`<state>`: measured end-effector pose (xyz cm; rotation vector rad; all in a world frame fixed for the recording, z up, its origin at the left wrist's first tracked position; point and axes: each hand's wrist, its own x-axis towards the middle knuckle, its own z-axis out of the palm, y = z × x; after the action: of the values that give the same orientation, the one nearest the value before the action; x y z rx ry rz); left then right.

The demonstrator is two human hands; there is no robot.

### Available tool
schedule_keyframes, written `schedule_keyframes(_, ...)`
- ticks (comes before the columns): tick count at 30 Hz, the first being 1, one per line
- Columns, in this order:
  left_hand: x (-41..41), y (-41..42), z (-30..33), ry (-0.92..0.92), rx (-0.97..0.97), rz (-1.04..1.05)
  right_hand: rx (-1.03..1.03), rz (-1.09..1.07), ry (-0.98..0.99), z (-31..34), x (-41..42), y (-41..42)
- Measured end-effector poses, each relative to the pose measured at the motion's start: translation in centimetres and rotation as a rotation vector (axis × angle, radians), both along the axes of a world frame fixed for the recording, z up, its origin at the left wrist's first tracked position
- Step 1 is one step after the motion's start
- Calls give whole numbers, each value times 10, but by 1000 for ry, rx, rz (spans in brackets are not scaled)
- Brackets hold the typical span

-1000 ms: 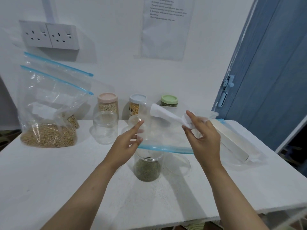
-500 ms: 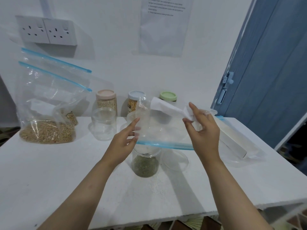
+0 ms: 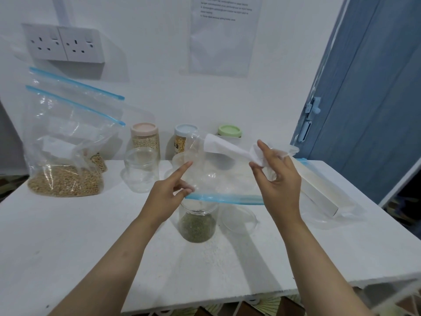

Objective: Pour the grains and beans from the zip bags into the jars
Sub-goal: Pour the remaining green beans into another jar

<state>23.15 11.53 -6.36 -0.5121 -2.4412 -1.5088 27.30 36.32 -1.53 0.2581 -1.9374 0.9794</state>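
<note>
An emptied clear zip bag point(image 3: 224, 179) with a blue zip strip hangs upside down over an open jar point(image 3: 197, 223) partly filled with small green beans. My left hand point(image 3: 169, 192) pinches the bag's left edge near the zip, index finger stretched out. My right hand point(image 3: 276, 179) grips the bag's upper right corner and its white label. Two zip bags point(image 3: 66, 156) stand at the left, the front one holding tan grains. An empty open jar point(image 3: 141, 171) stands next to them.
Three lidded jars, pink point(image 3: 145, 139), blue point(image 3: 183, 139) and green point(image 3: 229, 131), stand against the wall. A clear lid point(image 3: 238, 218) lies right of the green-bean jar. A flat bag with a white box point(image 3: 319, 190) lies at the right. A blue door point(image 3: 373, 87) stands beyond the table point(image 3: 68, 236).
The bag stays held over the green-bean jar; both hands have barely shifted. The camera view has tilted slightly.
</note>
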Motion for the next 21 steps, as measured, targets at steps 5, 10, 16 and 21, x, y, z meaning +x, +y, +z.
schedule_keyframes(5, -1, 0, -3, 25, -25, 15, -4, -6, 2, -2, 0, 1)
schedule_keyframes(10, -7, 9, 0, 107, -10, -20, -60, -1, -36, 0, 2, 3)
schedule_keyframes(16, -16, 42, 23, 163, 129, -57, -123, 0, -97, 3, 3, 23)
schedule_keyframes(21, -16, 72, 32, 150, 260, -89, -154, -67, -187, -5, 2, 58)
